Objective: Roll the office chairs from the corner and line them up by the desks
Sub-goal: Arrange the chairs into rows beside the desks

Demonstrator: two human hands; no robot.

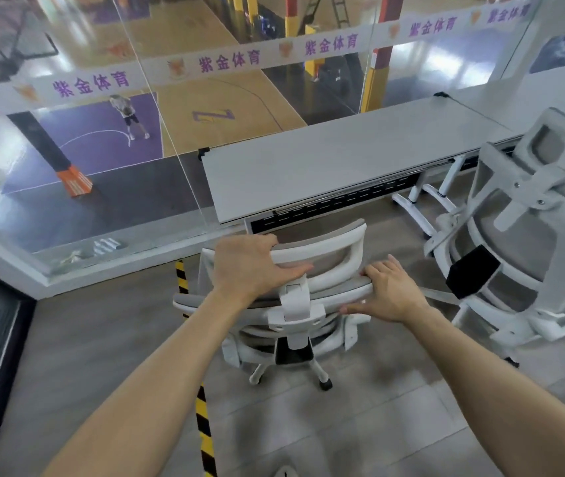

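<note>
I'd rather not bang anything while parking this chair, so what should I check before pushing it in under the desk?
1. Left hand grip on the headrest: ok, fingers curl over its top edge.
2. Right hand grip on the backrest rim: ok.
3. Chair lined up with the desk: ok, the desk edge is straight ahead.
4. Gap to the second chair on the right: ok, floor shows between them.
5. Casters free of the striped floor tape: cannot tell, the tape runs under the chair's left side.
6. Space under the desk: cannot tell, it is hidden.
</note>
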